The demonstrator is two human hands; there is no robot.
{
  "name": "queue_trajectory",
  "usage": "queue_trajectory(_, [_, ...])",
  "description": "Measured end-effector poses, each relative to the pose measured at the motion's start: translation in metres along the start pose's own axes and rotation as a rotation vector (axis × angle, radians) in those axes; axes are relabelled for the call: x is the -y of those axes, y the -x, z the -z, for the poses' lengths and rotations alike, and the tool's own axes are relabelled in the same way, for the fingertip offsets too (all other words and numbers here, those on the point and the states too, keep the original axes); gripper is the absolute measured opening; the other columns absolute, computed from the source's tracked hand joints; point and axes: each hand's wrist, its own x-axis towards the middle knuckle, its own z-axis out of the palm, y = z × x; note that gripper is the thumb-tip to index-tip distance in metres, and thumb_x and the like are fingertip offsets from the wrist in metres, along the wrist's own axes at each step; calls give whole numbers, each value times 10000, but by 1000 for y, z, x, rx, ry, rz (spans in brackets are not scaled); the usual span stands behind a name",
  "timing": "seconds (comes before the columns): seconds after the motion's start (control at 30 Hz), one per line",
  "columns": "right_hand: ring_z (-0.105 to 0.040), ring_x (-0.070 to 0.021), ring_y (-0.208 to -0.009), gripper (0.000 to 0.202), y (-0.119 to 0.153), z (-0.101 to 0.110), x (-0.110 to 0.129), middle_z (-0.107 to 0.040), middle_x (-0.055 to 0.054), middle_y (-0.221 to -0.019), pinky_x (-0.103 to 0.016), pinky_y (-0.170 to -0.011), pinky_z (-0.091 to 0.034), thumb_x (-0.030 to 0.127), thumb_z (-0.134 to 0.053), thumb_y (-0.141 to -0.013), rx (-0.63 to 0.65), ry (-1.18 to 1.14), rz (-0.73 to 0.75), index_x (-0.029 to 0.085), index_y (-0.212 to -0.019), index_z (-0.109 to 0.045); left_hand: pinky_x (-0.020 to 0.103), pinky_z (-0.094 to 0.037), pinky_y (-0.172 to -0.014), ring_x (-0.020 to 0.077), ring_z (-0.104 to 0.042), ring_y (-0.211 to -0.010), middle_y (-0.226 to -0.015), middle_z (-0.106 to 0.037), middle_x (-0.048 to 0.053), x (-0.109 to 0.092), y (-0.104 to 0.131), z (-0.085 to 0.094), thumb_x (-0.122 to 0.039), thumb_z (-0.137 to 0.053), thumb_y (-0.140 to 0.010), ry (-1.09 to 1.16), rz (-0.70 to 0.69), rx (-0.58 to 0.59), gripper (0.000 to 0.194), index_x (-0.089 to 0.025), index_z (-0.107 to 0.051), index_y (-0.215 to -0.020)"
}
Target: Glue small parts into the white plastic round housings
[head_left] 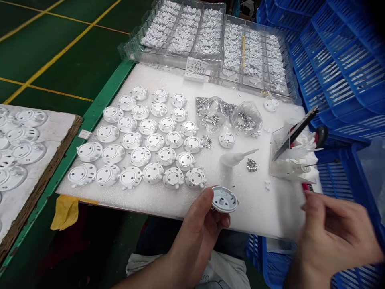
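- Foam board [258, 216]: white work surface, mid-frame.
- Blue crates [333, 72]: R side of frame, upper R down to lower R.
- See-through trays [168, 59]: top ctr, small white pcs in columns.
- R hand [339, 233]: lower R of frame, blurred; thumb & index close tog., near a red thing [307, 187]. Can't tell if anything's pinched btwn them.
- L hand [198, 224]: bottom ctr; thumb at rim, fingers curled under, pinching the round cover.
- Rows of covers [141, 156]: L half of board, flat faces up, dark dots showing.
- See-through box [278, 168]: R part of board, tools sticking out.
- Bottle [233, 159]: ctr-R of board, thin nozzle pointing R.
- Round cover [224, 204]: in L hand, just below & R of frame ctr, hollow side up, post showing inside. Step in hand, my read: prepping the inside of this one, prob. mid-assembly. Next move prob. calls for L hand to hold it level & steady, R hand to come over to the hollow w/ care.
- Metal bits [252, 165]: small pile just R of bottle.
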Motion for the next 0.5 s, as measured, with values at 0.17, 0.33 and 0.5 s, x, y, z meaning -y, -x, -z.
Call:
queue_trajectory(0.17, [-577, -158, -648, 95, 6, 6, 0, -667, -18, -771, -315, -610, -432, 273, -723, -900, 134, 62, 10, 201, -839, -724, 222, -474, -687, 99, -492, -689, -843, -635, 14, 1, 3, 0, -519, -872, -755, -53, -41, 63, 432, -164, -694, -925])
queue_trajectory(0.33, [-515, -116, -595, 134, 5, 0, 6, -600, 8, -746, -284, -591, -415, 323, -713, -924, 245, 90, 63, 191, -902, -712, 208, -435, -587, 103, -508, -672, -918, -688, 40, 3, 3, 3, -442, -895, -746, -217, -38, 187, 459, -192, -685, -1070])
queue_trajectory(0.5, [-513, -114, -564, 254, 2, -8, 2, -626, 4, -785, -287, -585, -411, 451, -653, -947, 350, 166, 72, 201, -924, -698, 221, -424, -583, 123, -550, -708, -1115, -754, 104, 7, 3, 10, -393, -825, -835, -433, -211, 228, 351, -210, -706, -1110])
